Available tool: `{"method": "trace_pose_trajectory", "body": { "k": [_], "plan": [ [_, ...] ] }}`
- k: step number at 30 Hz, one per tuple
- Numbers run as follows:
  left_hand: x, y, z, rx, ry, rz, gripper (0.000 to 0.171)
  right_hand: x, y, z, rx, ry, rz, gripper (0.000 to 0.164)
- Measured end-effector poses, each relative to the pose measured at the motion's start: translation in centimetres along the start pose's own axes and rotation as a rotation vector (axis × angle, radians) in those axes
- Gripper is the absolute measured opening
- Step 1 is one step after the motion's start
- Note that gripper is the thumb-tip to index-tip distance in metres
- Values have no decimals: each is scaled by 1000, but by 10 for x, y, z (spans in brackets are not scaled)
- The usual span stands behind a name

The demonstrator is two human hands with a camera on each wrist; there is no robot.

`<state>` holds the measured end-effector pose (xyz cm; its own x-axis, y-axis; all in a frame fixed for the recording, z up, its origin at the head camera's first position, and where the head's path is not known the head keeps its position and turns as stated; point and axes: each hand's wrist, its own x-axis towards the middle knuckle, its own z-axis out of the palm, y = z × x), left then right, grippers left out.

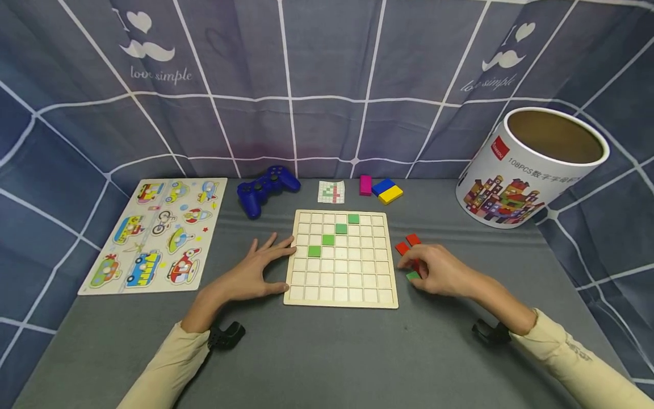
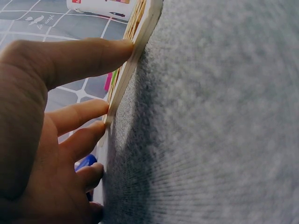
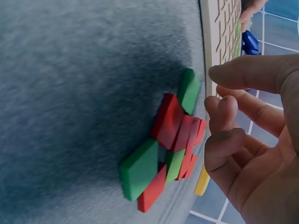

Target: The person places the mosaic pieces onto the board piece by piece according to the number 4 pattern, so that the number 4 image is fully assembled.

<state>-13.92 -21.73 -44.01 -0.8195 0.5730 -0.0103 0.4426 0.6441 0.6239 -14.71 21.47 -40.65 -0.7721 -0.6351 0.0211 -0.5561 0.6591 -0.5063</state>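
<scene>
A wooden grid board (image 1: 341, 279) lies flat on the grey table, with several green square tiles (image 1: 328, 240) set in a diagonal of its cells. My left hand (image 1: 250, 275) is at the board's left edge, fingers spread; in the left wrist view the thumb (image 2: 93, 56) and fingertips touch its side. Just right of the board, my right hand (image 1: 441, 270) hovers over loose tiles, partly hiding them. The right wrist view shows red tiles (image 3: 168, 122) and green tiles (image 3: 140, 170) in a loose cluster; the thumb and bent fingers are apart, with nothing between them.
Behind the board lie a small pattern card (image 1: 331, 192), a magenta block (image 1: 365, 185), blue and yellow blocks (image 1: 390, 195) and a blue game controller (image 1: 265, 188). A picture puzzle board (image 1: 153, 236) lies left. A big cardboard tub (image 1: 526, 170) stands back right, before a checked curtain.
</scene>
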Motion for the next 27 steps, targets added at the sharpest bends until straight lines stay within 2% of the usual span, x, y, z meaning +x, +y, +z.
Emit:
{"method": "trace_pose_trajectory", "body": {
  "k": [6,14,21,27],
  "plan": [
    [0,0,-1,0,-6,-1,81,-7,3,2,-49,-18,-13,39],
    [1,0,0,4,-3,0,82,-7,6,6,-55,1,-9,38],
    [2,0,0,-1,-8,-2,82,-2,2,7,-51,79,-14,33],
    [1,0,1,-1,-3,-8,82,12,-8,10,-17,161,-74,28]
  ]
}}
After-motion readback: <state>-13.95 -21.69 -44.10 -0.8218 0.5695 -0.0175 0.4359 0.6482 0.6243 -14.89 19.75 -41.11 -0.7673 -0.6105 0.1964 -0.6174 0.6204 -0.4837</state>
